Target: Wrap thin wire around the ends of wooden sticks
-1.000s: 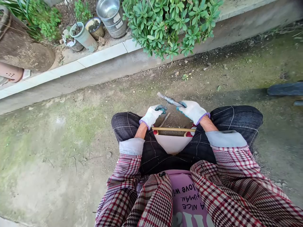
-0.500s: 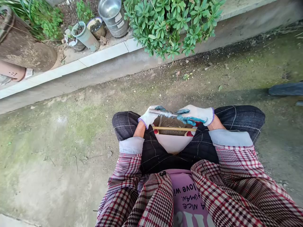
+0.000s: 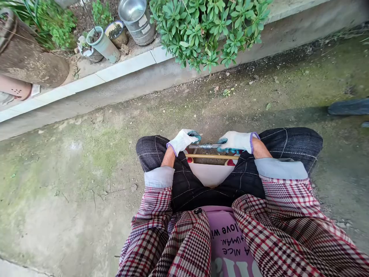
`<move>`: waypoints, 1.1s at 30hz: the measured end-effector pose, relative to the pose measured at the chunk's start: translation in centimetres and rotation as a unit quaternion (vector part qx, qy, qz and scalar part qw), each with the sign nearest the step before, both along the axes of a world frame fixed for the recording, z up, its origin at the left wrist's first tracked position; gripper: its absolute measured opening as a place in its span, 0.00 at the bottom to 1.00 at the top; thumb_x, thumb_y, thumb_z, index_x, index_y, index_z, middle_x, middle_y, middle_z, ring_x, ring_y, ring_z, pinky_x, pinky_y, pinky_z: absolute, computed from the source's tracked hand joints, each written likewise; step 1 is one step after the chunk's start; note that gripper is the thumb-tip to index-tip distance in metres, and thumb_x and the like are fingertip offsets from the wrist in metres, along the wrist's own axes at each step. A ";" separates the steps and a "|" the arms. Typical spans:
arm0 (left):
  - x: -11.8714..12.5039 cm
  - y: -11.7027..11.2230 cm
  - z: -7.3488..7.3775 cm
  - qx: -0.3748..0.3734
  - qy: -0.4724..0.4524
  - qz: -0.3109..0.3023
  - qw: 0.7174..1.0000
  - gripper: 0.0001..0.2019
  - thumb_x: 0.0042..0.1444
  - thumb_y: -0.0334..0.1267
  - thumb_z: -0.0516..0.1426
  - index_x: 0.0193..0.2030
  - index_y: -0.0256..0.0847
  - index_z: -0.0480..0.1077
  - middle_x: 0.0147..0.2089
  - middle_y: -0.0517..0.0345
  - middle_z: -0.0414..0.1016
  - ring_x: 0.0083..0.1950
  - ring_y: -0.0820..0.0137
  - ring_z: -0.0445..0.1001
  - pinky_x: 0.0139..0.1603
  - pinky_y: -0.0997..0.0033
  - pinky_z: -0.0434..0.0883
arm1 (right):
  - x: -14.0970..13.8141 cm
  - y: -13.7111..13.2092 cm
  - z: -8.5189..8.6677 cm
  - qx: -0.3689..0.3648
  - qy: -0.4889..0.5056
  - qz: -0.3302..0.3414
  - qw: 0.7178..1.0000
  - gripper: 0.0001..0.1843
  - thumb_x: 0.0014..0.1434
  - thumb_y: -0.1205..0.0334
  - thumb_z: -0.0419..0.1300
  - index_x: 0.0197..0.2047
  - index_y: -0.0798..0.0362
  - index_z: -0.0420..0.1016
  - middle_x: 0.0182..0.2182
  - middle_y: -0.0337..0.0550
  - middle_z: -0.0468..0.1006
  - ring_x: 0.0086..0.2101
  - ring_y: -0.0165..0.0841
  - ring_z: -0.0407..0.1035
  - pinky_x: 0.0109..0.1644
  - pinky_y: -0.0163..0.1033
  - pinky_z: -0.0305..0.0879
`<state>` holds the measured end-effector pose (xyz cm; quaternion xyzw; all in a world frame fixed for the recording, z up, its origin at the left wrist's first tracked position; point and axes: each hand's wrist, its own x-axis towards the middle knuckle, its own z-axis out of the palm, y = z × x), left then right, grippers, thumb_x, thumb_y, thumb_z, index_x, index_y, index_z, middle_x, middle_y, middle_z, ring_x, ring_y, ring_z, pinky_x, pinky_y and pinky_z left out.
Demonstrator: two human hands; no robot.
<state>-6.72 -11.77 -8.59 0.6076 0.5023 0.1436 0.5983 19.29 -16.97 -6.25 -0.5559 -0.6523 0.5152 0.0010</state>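
I sit with my knees apart, both hands in white gloves with teal fingertips. My right hand (image 3: 236, 142) is closed round one end of a short grey metal rod (image 3: 205, 146) wound with thin wire. My left hand (image 3: 183, 141) is closed at the rod's other end, fingers curled onto it. The rod lies level between my knees, just above a thin wooden stick (image 3: 212, 156) that crosses a white and red stool (image 3: 210, 174) under me.
A low concrete curb (image 3: 123, 69) runs across the back, with a leafy green plant (image 3: 207, 30), a metal bucket (image 3: 137, 17) and small pots (image 3: 102, 42) on it. Mossy concrete ground lies all around. A dark shoe (image 3: 347, 107) sits at the right edge.
Both hands have dropped lower toward my knees with the rod. It was tilted up to the left; now it lies level, and my left hand has closed on its end.
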 end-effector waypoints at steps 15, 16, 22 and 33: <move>0.4 -0.1 -0.9 0.114 0.116 0.029 0.986 0.05 0.52 0.29 0.60 0.34 0.37 0.79 0.30 0.59 0.78 0.32 0.72 0.73 0.37 0.73 0.69 | -1.3 1.5 -0.5 0.069 -0.168 0.058 0.982 0.13 0.62 0.55 0.58 0.39 0.53 0.80 0.29 0.45 0.80 0.28 0.34 0.71 0.31 0.38 0.60; 0.7 -0.1 -0.9 0.079 0.082 0.060 0.992 0.05 0.53 0.29 0.60 0.33 0.36 0.78 0.29 0.59 0.77 0.31 0.73 0.72 0.35 0.74 0.69 | -1.3 1.5 -0.5 0.073 -0.162 0.043 0.983 0.14 0.63 0.54 0.58 0.40 0.53 0.80 0.29 0.44 0.79 0.27 0.33 0.71 0.30 0.37 0.60; 1.7 -0.2 0.0 -0.105 -0.098 0.210 0.967 0.04 0.53 0.32 0.63 0.35 0.34 0.76 0.29 0.56 0.79 0.28 0.74 0.75 0.32 0.73 0.74 | -1.6 0.9 0.1 -0.039 0.060 -0.180 0.981 0.12 0.61 0.55 0.62 0.42 0.54 0.79 0.24 0.38 0.74 0.19 0.28 0.63 0.21 0.33 0.61; 1.5 0.3 0.4 -0.121 -0.146 0.241 0.952 0.10 0.49 0.33 0.66 0.35 0.37 0.69 0.26 0.68 0.72 0.21 0.81 0.66 0.33 0.72 0.75 | -1.8 -0.3 1.1 -0.099 0.246 -0.205 0.942 0.17 0.61 0.50 0.64 0.39 0.58 0.78 0.23 0.39 0.74 0.19 0.27 0.63 0.19 0.32 0.62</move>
